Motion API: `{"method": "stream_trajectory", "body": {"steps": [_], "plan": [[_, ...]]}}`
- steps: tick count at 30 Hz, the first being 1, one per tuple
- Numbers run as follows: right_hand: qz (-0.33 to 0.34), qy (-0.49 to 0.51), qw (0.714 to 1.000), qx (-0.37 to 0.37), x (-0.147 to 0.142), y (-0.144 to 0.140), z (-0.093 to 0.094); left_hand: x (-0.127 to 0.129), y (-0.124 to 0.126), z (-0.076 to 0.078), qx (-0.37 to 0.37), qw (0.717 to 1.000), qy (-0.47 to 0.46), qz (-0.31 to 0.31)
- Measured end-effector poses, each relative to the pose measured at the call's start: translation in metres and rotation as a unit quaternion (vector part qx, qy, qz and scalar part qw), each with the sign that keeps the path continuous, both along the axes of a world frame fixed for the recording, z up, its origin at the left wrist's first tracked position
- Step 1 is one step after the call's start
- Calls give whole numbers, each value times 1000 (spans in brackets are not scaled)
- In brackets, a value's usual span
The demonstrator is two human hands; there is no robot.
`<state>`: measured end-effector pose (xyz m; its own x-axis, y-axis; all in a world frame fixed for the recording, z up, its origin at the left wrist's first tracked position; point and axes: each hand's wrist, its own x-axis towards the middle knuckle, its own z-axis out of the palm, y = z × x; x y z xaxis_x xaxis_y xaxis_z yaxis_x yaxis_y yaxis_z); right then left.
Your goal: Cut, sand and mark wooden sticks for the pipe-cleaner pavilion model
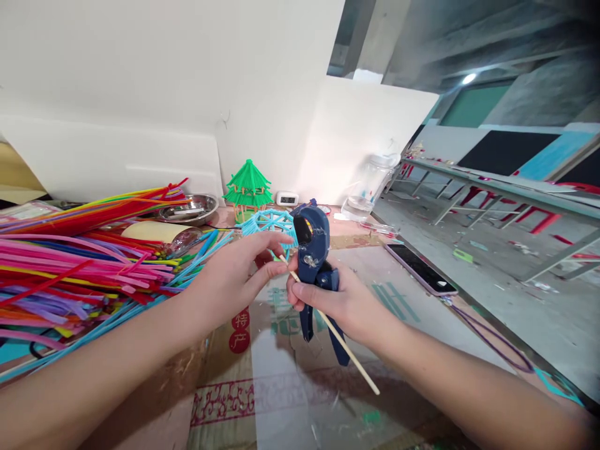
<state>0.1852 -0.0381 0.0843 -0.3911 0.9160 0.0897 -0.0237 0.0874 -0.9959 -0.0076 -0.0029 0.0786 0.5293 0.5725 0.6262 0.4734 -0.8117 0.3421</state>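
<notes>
My right hand (335,303) grips the handles of a dark blue cutter (312,247), its head pointing up. A thin wooden stick (349,350) runs through the cutter's jaw and slants down to the right over the table. My left hand (239,269) pinches the stick's upper end beside the jaw with thumb and fingers. Just behind my left fingers sits a light blue pipe-cleaner frame (269,222).
A big heap of coloured pipe cleaners (79,256) fills the left of the cardboard-covered table (281,387). A green model pavilion (248,187), a metal dish (190,209) and a small clock (287,199) stand at the back wall. A phone (420,269) lies at the right edge.
</notes>
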Motion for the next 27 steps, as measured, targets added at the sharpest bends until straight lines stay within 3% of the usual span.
{"method": "stream_trajectory", "body": {"steps": [2, 5, 8, 11, 14, 17, 21, 24, 27], "plan": [[3, -11, 1000, 4, 0, -3, -2, -2, -1, -1, 88, 995, 42, -12], [14, -58, 997, 46, 9, -5, 2, -9, 1, -2, 237, 960, 151, -16], [-35, -162, 972, 165, 40, 9, 17, -15, 4, 1, 260, 955, 141, 4], [-188, -340, 882, 267, 85, 46, 24, -12, 4, 5, 124, 991, 27, 53], [-253, -566, 750, 230, 122, 92, 9, 1, -4, 0, -90, 993, -49, 61], [-243, -616, 721, 202, 138, 128, -23, 18, -14, -18, -246, 968, -49, 28], [-247, -655, 690, 184, 142, 154, -56, 31, -16, -48, -298, 954, -34, 27], [-229, -676, 678, 178, 144, 165, -61, 30, -12, -64, -312, 948, -49, 32], [-190, -678, 680, 206, 142, 175, -52, 30, -9, -72, -321, 945, -47, 25]]}}
